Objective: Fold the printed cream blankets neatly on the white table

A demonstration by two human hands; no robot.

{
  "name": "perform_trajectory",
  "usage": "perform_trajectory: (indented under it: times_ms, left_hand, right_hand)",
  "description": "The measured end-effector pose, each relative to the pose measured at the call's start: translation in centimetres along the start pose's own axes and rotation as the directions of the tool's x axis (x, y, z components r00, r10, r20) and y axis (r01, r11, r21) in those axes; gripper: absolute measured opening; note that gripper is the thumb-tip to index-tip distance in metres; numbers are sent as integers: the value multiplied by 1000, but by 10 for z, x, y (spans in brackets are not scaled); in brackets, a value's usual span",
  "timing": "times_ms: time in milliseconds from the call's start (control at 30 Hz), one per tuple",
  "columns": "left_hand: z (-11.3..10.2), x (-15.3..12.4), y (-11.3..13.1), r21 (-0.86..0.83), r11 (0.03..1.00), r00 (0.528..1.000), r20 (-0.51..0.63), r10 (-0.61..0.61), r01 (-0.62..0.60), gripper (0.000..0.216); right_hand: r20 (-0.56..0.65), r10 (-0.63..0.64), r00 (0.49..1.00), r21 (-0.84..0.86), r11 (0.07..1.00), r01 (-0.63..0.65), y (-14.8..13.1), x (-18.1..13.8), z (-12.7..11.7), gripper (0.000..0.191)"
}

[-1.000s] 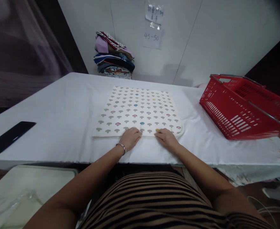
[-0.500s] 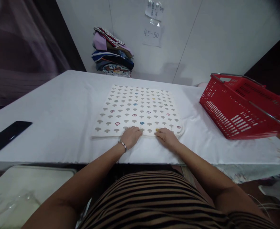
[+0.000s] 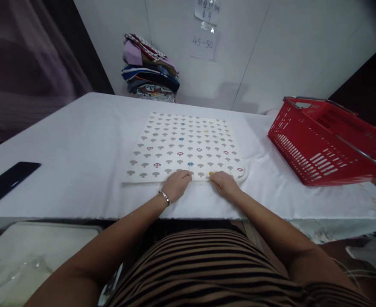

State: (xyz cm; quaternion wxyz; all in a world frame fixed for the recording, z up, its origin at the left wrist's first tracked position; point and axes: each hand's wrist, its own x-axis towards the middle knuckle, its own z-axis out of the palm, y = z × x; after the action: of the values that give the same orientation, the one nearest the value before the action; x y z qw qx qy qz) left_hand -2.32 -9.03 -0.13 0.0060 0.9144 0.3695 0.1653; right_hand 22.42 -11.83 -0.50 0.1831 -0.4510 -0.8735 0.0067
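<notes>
A white folded cloth (image 3: 188, 147) printed with small grey and coloured mushrooms lies flat on the white-covered table (image 3: 88, 170). Its folded, rounded corner is at the near right. My left hand (image 3: 177, 185), with a bracelet at the wrist, pinches the middle of the near edge. To the right of it, my right hand (image 3: 225, 184) grips the same edge, closer to the rounded corner. The fingers of both hands are closed on the fabric, and the tips are partly hidden.
A red plastic basket (image 3: 322, 147) with metal handles stands at the right. On the left lies a dark phone (image 3: 10, 182). A stack of folded cloths (image 3: 151, 70) rests against the back wall, left of a paper sign (image 3: 203, 44). A pale stool-like surface (image 3: 37, 251) is below left.
Both hands stay at the near edge of the cloth, with only a very slight shift of the fingers. The whole view has tilted a little; the cloth lies as before.
</notes>
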Motion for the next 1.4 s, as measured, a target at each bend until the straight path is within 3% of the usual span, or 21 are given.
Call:
perform_trajectory:
  times_ms: [200,600,1067,1233,1400]
  left_hand:
    - [9,1,3,41,998,999,33,42,-44,22]
    - [6,15,9,205,968,983,144,116,-144,26]
    - [-9,19,9,-92,995,994,105,-19,29,10]
    - [-4,13,11,-73,997,994,107,-4,12,11]
    - [0,9,17,48,998,995,93,-35,31,16]
  right_hand:
    - [37,38,999,-20,999,-37,-3,2,-4,19]
    - [56,13,998,-32,999,-11,-7,1,-6,13]
    - [33,6,999,-165,986,0,-15,5,-1,14]
    - [-15,-74,997,-141,987,71,-9,1,3,19]
    - [-62,-114,992,-70,991,110,-2,-4,0,20]
